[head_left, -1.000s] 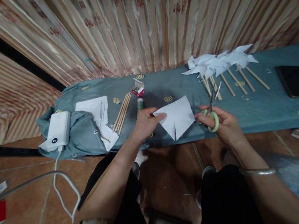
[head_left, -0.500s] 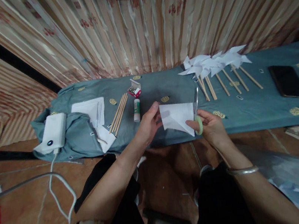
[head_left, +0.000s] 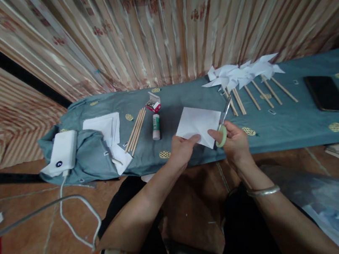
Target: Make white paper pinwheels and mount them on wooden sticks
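A white sheet of paper (head_left: 199, 121) is held over the front part of the cloth-covered table. My left hand (head_left: 183, 149) pinches its lower left edge, thumb on top. In my right hand (head_left: 234, 139) is a pair of scissors (head_left: 221, 135) with pale green handles, its blades pointing up and away beside the paper's right corner. The right thumb lies over the paper's lower right edge. Left of the paper stand a glue stick (head_left: 156, 127), a small red open box of pins (head_left: 153, 102) and several wooden sticks (head_left: 136, 132).
Several white paper pinwheels (head_left: 241, 74) on sticks lie at the back right, with a black phone (head_left: 326, 93) beyond them. Paper sheets (head_left: 99, 127) and a white power bank (head_left: 63, 150) with a cable lie at the left. A curtain (head_left: 155, 31) hangs behind the table (head_left: 287, 128).
The paper has been turned and now shows a broader, flatter face. My left hand has shifted right and nearer to me, gripping its lower edge. The scissors have tilted.
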`<move>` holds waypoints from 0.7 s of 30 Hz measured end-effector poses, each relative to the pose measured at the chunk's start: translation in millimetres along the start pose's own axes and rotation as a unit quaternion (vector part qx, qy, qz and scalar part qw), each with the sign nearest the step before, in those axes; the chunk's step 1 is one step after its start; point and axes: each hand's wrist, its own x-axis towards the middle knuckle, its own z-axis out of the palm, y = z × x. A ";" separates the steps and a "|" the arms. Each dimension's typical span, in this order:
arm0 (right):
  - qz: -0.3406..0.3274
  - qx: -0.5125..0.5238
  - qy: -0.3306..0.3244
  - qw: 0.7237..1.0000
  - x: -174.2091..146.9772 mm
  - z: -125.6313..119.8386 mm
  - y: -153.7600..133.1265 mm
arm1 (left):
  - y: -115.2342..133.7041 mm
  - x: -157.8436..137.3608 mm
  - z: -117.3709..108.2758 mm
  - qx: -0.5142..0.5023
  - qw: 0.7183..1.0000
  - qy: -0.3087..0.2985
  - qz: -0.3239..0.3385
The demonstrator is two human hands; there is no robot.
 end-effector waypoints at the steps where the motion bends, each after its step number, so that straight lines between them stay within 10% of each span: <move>1: 0.002 0.011 -0.002 1.000 -0.5 -0.3 -0.4 | 0.6 0.5 -0.8 -0.002 1.000 0.011 -0.003; 21: 0.045 -0.048 -0.164 0.984 -25.0 -7.4 4.6 | 25.2 23.0 -18.2 0.038 0.994 0.067 0.080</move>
